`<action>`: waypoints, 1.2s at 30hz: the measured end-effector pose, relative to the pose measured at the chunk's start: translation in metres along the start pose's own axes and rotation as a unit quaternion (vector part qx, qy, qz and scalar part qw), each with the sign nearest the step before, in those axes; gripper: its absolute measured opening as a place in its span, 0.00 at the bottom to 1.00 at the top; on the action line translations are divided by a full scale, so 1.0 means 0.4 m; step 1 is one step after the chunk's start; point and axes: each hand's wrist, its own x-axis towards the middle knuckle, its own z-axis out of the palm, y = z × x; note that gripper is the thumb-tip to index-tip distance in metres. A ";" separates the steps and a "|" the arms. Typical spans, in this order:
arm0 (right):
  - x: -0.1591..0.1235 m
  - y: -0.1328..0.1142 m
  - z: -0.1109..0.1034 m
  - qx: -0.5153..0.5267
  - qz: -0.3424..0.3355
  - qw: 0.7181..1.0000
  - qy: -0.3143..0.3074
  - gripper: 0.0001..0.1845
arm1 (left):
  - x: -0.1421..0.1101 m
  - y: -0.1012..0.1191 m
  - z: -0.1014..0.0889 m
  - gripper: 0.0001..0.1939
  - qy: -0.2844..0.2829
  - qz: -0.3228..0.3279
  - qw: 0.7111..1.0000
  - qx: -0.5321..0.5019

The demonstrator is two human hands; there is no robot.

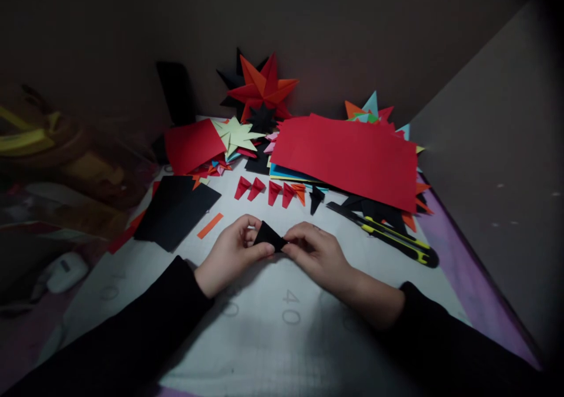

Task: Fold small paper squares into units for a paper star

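Observation:
Both of my hands pinch a small folded black paper piece (268,235) just above the white cutting mat (273,326). My left hand (231,253) grips its left side with curled fingers. My right hand (315,253) holds its right tip between thumb and fingers. Just beyond the hands lies a row of small folded units (275,191), red, orange and black.
A red sheet on a stack of coloured paper (348,156) lies at the back right, a black sheet (176,209) at the left, a smaller red sheet (191,144) behind it. A yellow-black utility knife (388,235) lies right. A red paper star (262,88) leans on the wall.

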 end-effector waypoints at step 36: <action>-0.015 -0.019 0.030 0.209 0.163 0.964 -0.037 0.11 | -0.011 0.007 0.013 0.08 -0.037 0.093 0.978 0.185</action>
